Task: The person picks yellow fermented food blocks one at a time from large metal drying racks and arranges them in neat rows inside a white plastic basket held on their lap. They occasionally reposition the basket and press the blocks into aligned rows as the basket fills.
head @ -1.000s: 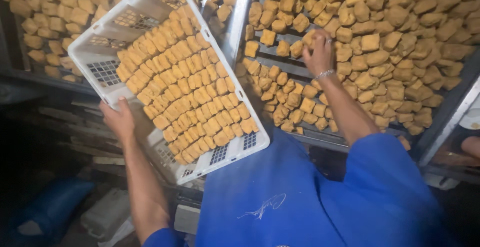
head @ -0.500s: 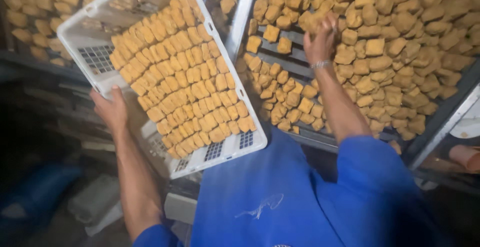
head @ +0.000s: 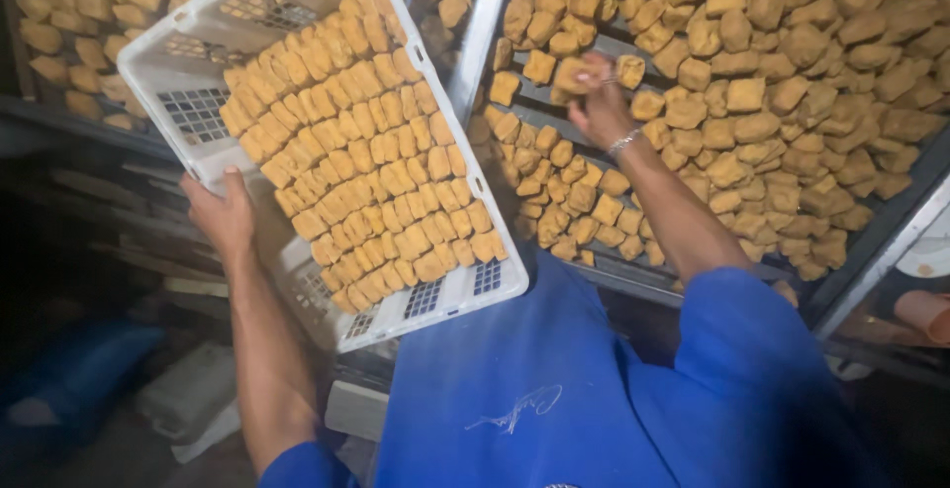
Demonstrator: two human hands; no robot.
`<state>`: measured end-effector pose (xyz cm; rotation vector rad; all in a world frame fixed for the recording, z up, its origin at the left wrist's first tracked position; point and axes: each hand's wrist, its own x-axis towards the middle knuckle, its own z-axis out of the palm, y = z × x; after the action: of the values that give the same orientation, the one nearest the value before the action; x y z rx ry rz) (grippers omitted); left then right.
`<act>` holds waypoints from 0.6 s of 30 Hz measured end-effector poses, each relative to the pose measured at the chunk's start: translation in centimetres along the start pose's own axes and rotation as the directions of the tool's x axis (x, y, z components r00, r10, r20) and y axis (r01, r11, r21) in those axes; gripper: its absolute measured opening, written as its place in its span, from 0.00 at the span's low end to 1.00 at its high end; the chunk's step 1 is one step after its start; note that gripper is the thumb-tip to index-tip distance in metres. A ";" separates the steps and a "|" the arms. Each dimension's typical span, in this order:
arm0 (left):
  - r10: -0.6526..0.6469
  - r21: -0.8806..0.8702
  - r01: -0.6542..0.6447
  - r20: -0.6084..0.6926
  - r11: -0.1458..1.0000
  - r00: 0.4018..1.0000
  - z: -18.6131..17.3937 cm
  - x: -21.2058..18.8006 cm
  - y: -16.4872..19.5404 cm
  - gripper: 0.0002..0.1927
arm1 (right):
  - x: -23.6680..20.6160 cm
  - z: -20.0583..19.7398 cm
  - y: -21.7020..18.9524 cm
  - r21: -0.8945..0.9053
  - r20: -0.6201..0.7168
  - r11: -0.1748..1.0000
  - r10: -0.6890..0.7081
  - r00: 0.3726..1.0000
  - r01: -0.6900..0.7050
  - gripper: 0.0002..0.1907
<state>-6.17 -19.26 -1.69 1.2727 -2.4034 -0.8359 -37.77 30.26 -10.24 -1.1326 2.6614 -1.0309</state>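
Fingers of my right hand [head: 594, 102] pinch a cube [head: 572, 74] on the rack [head: 891, 221]; my left hand [head: 223, 216] grips the crate [head: 178, 62], lying leftward.

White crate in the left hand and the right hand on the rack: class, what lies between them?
In the head view, a grey metal upright of the rack stands between the white crate and the right hand, with browned cubes beside it.

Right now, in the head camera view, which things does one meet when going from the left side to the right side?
Left hand → white plastic crate of neatly rowed golden-brown pieces → metal divider bar → right hand on a loose piece → rack heaped with loose golden-brown pieces.
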 end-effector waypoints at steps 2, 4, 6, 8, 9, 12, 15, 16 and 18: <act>-0.048 0.011 0.048 0.011 0.999 0.999 0.0 0.0 0.2 0.25 | -0.4 0.6 -0.7 0.061 0.207 0.998 -0.003 0.978 -0.010 0.40; -0.001 -0.009 0.001 -0.017 1.000 1.000 -0.1 -0.1 0.3 0.25 | -0.4 0.9 -1.1 0.017 0.143 0.999 -0.043 0.989 0.041 0.41; 0.010 -0.008 -0.010 -0.036 1.000 0.999 -0.1 -0.1 0.5 0.25 | -0.2 0.9 -1.2 -0.018 0.098 0.999 -0.042 0.994 0.044 0.42; -0.008 0.026 0.009 -0.020 1.000 1.000 -0.1 -0.1 0.6 0.25 | 0.2 0.7 -1.2 -0.035 0.069 0.999 0.026 0.997 -0.024 0.41; -0.009 0.013 0.010 -0.019 1.000 1.000 -0.1 -0.1 0.7 0.25 | 0.4 0.7 -1.2 -0.012 0.018 1.000 0.016 1.000 -0.016 0.42; -0.006 -0.016 0.006 -0.031 1.000 1.000 0.0 0.0 0.8 0.24 | 2.2 0.9 -1.3 0.033 -0.112 0.997 -0.060 0.992 0.064 0.44; -0.027 -0.011 0.026 -0.012 1.000 1.000 -0.1 -0.2 0.9 0.24 | 3.9 1.9 -1.7 0.059 -0.070 0.990 -0.123 0.990 0.127 0.46; -0.027 -0.042 0.027 -0.016 0.999 0.999 -0.1 -0.2 0.9 0.24 | 4.4 2.3 -1.8 0.053 -0.019 0.991 -0.122 0.992 0.123 0.46; -0.017 -0.052 0.016 -0.020 0.998 1.000 -0.2 -0.4 0.9 0.24 | 5.0 2.6 -2.0 0.011 0.076 0.992 -0.127 0.989 0.127 0.47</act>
<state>-6.46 -18.64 -1.02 1.2770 -2.3426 -0.8801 -39.36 24.48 -10.11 -1.3277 2.5548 -0.9921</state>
